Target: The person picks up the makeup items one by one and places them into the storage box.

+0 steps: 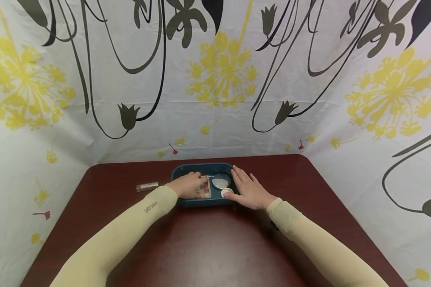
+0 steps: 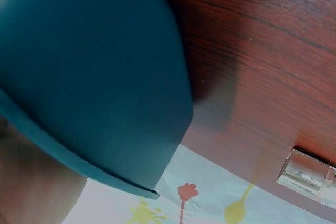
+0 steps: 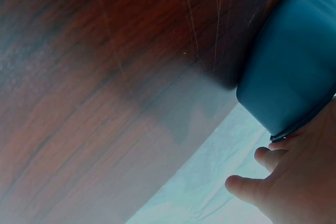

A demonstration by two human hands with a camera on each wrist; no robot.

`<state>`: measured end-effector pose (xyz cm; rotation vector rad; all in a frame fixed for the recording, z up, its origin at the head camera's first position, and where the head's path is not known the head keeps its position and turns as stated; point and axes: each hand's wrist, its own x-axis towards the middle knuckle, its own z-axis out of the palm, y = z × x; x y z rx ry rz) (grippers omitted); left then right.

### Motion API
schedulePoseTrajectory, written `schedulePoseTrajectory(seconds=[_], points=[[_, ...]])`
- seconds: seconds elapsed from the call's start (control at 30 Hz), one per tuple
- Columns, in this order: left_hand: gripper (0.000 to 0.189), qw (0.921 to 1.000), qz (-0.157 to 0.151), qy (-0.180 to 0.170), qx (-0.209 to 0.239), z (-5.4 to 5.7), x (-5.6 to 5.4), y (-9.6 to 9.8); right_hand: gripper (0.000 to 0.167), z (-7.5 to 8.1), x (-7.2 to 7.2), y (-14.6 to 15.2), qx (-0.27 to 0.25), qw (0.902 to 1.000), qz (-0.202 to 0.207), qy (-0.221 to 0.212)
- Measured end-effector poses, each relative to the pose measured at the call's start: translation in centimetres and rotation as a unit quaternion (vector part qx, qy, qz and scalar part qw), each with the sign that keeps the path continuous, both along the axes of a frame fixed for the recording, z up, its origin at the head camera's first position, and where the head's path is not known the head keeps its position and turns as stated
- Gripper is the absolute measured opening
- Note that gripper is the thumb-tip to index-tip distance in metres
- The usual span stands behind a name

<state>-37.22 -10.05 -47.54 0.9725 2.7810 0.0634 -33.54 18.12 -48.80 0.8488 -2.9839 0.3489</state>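
Note:
A blue tray (image 1: 201,202) stands near the far edge of the table. My left hand (image 1: 187,185) reaches over its left side, with fingers and thumb at opposite edges of a clear rectangular makeup palette (image 1: 206,188) showing pinkish-brown colours. My right hand (image 1: 250,191) lies over the tray's right rim, fingers stretched out. Its thumb touches a small white round item (image 1: 226,193). Behind that sits a round, mirror-like compact (image 1: 221,181). Both wrist views show mostly the tray's outer wall (image 2: 94,77), and the right one also shows part of my right hand (image 3: 294,182).
On the table (image 1: 208,247), left of the tray, lies a small clear tube (image 1: 147,186) with a silvery part. A white cloth wall with flower prints (image 1: 215,131) rises behind the table and along both sides.

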Motion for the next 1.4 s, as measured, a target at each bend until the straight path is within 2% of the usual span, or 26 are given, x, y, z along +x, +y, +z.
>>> schedulePoseTrajectory(seconds=[0.1,0.23,0.4,0.53,0.7,0.87,1.07,1.27,1.4], points=[[0.064,0.9998,-0.005,-0.001,0.02,0.6,0.2,-0.1,0.097,0.1,0.1,0.0,0.0,1.0,0.003,-0.002],[0.061,0.9982,-0.009,-0.004,0.059,2.0,0.4,-0.2,0.098,0.3,0.0,0.1,0.001,1.0,0.003,0.002],[0.054,0.9961,-0.007,0.021,0.086,3.7,0.6,-0.4,0.098,0.4,-0.2,0.2,0.009,1.0,-0.001,0.003],[0.051,0.9921,-0.001,0.04,0.119,4.9,1.0,-0.9,0.1,0.4,-0.4,0.2,0.014,0.9999,0.0,0.001],[0.05,0.9844,0.004,0.044,0.17,6.2,1.6,-2.0,0.101,0.3,-0.4,0.2,0.008,0.9999,-0.002,-0.007],[0.048,0.9784,0.014,0.054,0.199,6.7,2.4,-3.2,0.102,0.1,-0.4,0.0,0.012,0.9999,-0.002,-0.003],[0.048,0.9704,0.025,0.075,0.228,7.0,4.2,-4.3,0.101,0.0,-0.3,-0.1,0.007,1.0,0.002,0.001],[0.05,0.9659,0.028,0.082,0.244,6.6,5.9,-4.5,0.098,-0.1,-0.2,0.0,0.003,1.0,-0.001,-0.002],[0.051,0.96,0.026,0.097,0.261,6.4,6.8,-4.7,0.098,-0.1,-0.1,-0.2,0.002,1.0,0.001,-0.001]])
